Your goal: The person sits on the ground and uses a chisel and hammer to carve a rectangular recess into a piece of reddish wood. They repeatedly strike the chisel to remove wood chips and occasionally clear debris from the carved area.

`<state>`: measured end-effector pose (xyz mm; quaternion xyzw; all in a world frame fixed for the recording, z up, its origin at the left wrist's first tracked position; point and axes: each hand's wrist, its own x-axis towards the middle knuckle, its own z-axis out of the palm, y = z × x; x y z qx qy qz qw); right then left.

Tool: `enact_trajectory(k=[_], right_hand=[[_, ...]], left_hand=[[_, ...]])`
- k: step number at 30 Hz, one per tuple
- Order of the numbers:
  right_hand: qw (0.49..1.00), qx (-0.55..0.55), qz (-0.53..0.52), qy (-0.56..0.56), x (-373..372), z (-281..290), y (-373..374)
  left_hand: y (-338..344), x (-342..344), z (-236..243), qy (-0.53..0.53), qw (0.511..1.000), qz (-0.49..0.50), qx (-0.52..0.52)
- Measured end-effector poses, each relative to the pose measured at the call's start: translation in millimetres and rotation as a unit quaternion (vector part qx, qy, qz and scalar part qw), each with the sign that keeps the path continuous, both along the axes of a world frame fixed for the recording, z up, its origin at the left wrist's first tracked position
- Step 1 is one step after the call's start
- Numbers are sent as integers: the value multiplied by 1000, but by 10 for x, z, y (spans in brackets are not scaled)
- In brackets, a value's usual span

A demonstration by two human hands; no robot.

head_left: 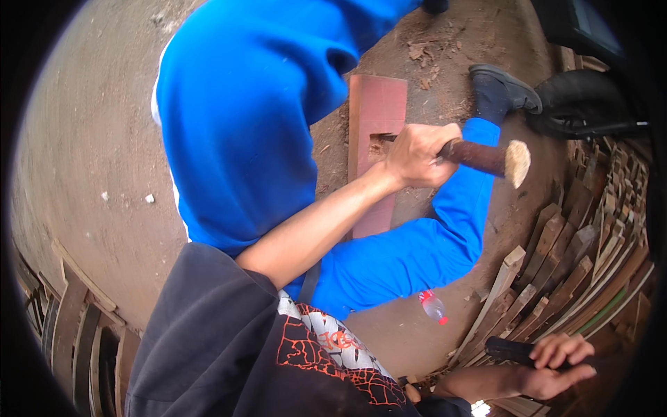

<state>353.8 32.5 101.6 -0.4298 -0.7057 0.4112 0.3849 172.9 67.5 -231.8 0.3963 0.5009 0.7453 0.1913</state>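
My left hand [422, 154] is closed round a chisel, its dark brown handle [479, 157] ending in a pale, frayed butt. The chisel leans, and its short visible metal part meets a rectangular cut-out in a reddish wooden plank [379, 97]. Wood chips lie in that cut-out. The plank lies on the ground between my legs, its lower part passing behind my forearm and blue-clad leg. Out at the lower right, my right hand [556, 365] is raised away from the plank, fingers curled on a black bar-like tool [511, 349] whose full shape is hidden.
Stacked wooden strips [556, 257] fill the right side. A small clear bottle [433, 307] with red ends lies by my leg. More boards [73, 313] lean at the lower left. A black wheel [583, 104] stands near my shoe [504, 87]. Wood shavings are scattered on the ground.
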Motion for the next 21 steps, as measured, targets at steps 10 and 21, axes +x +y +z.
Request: enact_trajectory(k=[10,21], right_hand=[[898,-284,-174,-287,-721,-150,310],[868,-293,-138,-376,-956,-371,464]], left_hand=[[130,32,4,-44,997,-24,-55],[186,10,-2,-54,994,-15,-90]])
